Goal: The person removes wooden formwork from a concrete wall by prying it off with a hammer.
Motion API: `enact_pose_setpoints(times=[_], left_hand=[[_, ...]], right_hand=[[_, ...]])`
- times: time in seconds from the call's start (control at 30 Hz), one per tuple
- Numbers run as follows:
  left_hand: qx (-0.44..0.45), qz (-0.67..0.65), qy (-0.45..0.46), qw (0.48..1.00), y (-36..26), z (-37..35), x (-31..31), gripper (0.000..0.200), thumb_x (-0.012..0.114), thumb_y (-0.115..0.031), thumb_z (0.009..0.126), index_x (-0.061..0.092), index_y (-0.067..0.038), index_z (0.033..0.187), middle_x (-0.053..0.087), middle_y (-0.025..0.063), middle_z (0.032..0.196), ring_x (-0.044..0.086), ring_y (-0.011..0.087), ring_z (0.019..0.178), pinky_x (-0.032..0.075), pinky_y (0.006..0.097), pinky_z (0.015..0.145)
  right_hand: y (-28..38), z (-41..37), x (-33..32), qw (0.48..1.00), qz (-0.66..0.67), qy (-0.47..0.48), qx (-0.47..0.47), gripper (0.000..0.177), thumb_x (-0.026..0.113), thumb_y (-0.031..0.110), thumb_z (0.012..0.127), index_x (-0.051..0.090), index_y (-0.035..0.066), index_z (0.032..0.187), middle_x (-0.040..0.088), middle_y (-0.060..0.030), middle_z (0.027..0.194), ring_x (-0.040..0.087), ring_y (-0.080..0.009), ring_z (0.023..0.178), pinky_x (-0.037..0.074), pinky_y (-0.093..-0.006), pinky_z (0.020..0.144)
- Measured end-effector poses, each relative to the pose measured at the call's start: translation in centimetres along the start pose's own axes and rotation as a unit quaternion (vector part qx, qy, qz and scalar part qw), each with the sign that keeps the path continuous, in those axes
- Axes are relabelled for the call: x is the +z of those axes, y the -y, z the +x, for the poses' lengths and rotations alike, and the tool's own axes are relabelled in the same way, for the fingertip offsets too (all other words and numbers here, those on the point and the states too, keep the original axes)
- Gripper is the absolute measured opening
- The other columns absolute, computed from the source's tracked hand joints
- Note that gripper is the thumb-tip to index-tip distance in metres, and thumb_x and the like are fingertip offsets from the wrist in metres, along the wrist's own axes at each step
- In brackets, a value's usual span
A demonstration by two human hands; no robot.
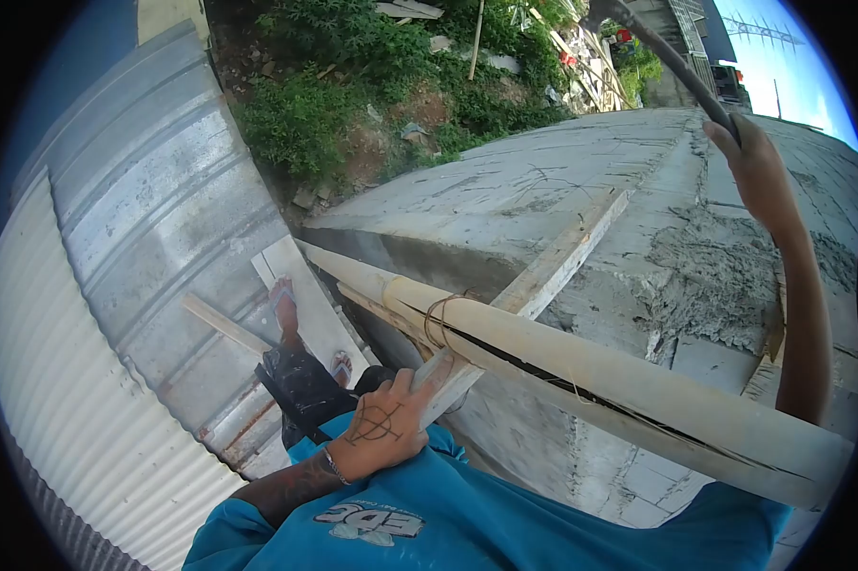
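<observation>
My left hand (381, 428) is closed round the near end of a wooden board (567, 257). The board passes under a split bamboo pole (581, 366), and its far end lies by the block wall (581, 157). A loop of rusty wire (438, 319) goes round the pole where the two cross. Raised at the upper right, my right hand (752, 162) grips the dark handle of a hammer (676, 67). The hammer's head is blurred at the top edge of the view, apart from the board and the pole.
My feet in flip-flops (284, 295) stand on a plank over a metal sheet roof (163, 190). A loose wood strip (224, 324) lies there. Corrugated sheeting (77, 381) runs along the left. Rough mortar (714, 276) covers part of the wall. Green plants (301, 124) grow below.
</observation>
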State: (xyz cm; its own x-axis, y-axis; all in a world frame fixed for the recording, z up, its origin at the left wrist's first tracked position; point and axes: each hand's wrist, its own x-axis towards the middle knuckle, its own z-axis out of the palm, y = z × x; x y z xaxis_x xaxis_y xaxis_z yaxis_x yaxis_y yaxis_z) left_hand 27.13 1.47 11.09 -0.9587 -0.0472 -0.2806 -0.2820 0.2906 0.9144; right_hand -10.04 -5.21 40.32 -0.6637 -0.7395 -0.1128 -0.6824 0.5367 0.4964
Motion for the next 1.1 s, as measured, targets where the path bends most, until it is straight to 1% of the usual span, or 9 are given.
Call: enact_pose_setpoints(times=[0.2, 0.27, 0.3, 0.33, 0.37, 0.5, 0.67, 0.83, 1.1], left_hand=[[0.001, -0.036, 0.001, 0.999, -0.1, -0.1, 0.4, 0.099, 0.070, -0.012, 0.066, 0.022, -0.015, 0.152, 0.049, 0.0193, 0.107, 0.060, 0.0366, 0.090, 0.054, 0.0453, 0.076], [0.010, -0.044, -0.018, 0.999, 0.2, 0.1, 0.7, 0.097, 0.070, -0.012, 0.066, 0.024, -0.016, 0.152, 0.048, 0.0201, 0.108, 0.060, 0.0373, 0.089, 0.055, 0.0456, 0.072], [0.015, -0.042, -0.019, 0.999, 0.5, 0.0, 1.2, 0.097, 0.070, -0.013, 0.066, 0.024, -0.015, 0.151, 0.048, 0.0203, 0.108, 0.060, 0.0375, 0.089, 0.055, 0.0458, 0.072], [0.023, -0.036, -0.012, 0.999, 0.8, -0.4, 1.2, 0.097, 0.070, -0.013, 0.066, 0.024, -0.015, 0.151, 0.048, 0.0205, 0.108, 0.060, 0.0377, 0.089, 0.055, 0.0461, 0.072], [0.022, -0.032, -0.022, 0.999, 0.8, 0.5, 0.6, 0.096, 0.070, -0.013, 0.066, 0.025, -0.015, 0.151, 0.048, 0.0206, 0.108, 0.060, 0.0381, 0.090, 0.055, 0.0463, 0.072], [0.003, -0.031, -0.001, 1.000, 0.2, 0.0, 0.5, 0.096, 0.071, -0.014, 0.066, 0.025, -0.015, 0.151, 0.048, 0.0206, 0.107, 0.060, 0.0391, 0.090, 0.055, 0.0469, 0.072], [0.000, -0.024, 0.023, 0.999, 0.0, 0.1, 0.4, 0.107, 0.073, -0.013, 0.064, 0.015, -0.014, 0.154, 0.049, 0.0178, 0.106, 0.059, 0.0353, 0.090, 0.035, 0.0570, 0.104], [0.013, -0.021, 0.029, 0.999, 0.3, 0.0, -0.4, 0.109, 0.073, -0.014, 0.064, 0.011, -0.013, 0.154, 0.050, 0.0174, 0.105, 0.059, 0.0370, 0.091, 0.026, 0.0663, 0.105], [-0.002, -0.019, 0.038, 0.999, 0.1, 0.2, -0.8, 0.108, 0.071, -0.014, 0.063, 0.012, -0.014, 0.155, 0.050, 0.0194, 0.102, 0.059, 0.0389, 0.085, 0.053, 0.0454, 0.081]], right_hand=[[-0.1, -1.3, 2.8, 0.903, 0.363, -0.227, -0.028, 0.037, 0.054, 0.035, 0.099, 0.051, 0.000, 0.088, 0.041, 0.0016, 0.056, 0.039, -0.0068, 0.048, 0.035, -0.0298, 0.046], [-2.0, -6.1, 6.8, 0.991, -0.098, 0.068, -0.054, 0.030, 0.055, 0.028, 0.097, 0.054, -0.002, 0.096, 0.066, -0.0172, 0.074, 0.066, -0.0320, 0.068, 0.050, -0.0459, 0.063], [-1.7, -7.6, 7.6, 0.913, -0.239, 0.320, -0.075, 0.030, 0.056, 0.027, 0.095, 0.058, -0.003, 0.101, 0.067, -0.0263, 0.095, 0.067, -0.0408, 0.090, 0.050, -0.0509, 0.079], [-1.0, -6.7, 8.3, 0.918, -0.145, 0.364, 0.055, 0.030, 0.058, 0.028, 0.094, 0.061, -0.002, 0.096, 0.067, -0.0241, 0.094, 0.066, -0.0402, 0.090, 0.050, -0.0482, 0.083], [-1.6, -4.5, 5.8, 0.945, -0.212, 0.229, -0.098, 0.030, 0.060, 0.029, 0.093, 0.060, -0.002, 0.091, 0.065, -0.0213, 0.085, 0.065, -0.0382, 0.082, 0.049, -0.0482, 0.080], [-0.8, 0.5, -0.9, 0.997, -0.045, -0.017, -0.053, 0.037, 0.058, 0.037, 0.096, 0.054, 0.001, 0.086, 0.047, -0.0090, 0.062, 0.047, -0.0199, 0.056, 0.040, -0.0394, 0.057], [-1.4, 1.8, -1.0, 0.906, 0.299, -0.299, -0.030, 0.032, 0.056, 0.033, 0.097, 0.055, 0.003, 0.086, 0.039, 0.0034, 0.056, 0.036, -0.0055, 0.046, 0.030, -0.0260, 0.044], [-3.8, -8.6, 8.2, 0.946, -0.165, 0.277, -0.020, 0.021, 0.059, 0.019, 0.092, 0.057, -0.002, 0.088, 0.061, -0.0242, 0.080, 0.062, -0.0427, 0.076, 0.048, -0.0487, 0.069], [-2.2, 1.6, -4.4, 0.951, 0.170, -0.257, -0.022, 0.037, 0.051, 0.034, 0.098, 0.051, 0.004, 0.077, 0.036, 0.0012, 0.054, 0.036, -0.0080, 0.045, 0.031, -0.0285, 0.046]])
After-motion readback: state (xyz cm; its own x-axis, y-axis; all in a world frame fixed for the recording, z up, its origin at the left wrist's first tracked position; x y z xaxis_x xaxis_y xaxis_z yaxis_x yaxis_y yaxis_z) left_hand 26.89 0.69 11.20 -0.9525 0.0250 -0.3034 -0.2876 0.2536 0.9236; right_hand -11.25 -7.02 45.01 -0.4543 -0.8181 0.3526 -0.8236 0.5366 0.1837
